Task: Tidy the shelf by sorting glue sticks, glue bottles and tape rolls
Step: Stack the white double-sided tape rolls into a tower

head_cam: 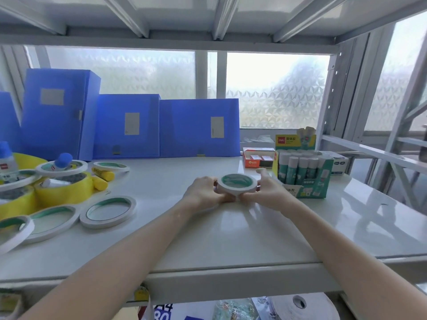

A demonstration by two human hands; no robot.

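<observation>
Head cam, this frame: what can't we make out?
- Whether the tape roll rests on the shelf: both hands' fingers cover its lower edge.
- Glue bottle at far left: cut off by the frame edge.
- How many tape rolls sit in the left pile: they overlap and run off the frame.
- Text on the glue stick box: too small to read.

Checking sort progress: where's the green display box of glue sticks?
Head view, right side of the white shelf: the green display box of glue sticks stands right of the right hand, beside the orange box.
</observation>
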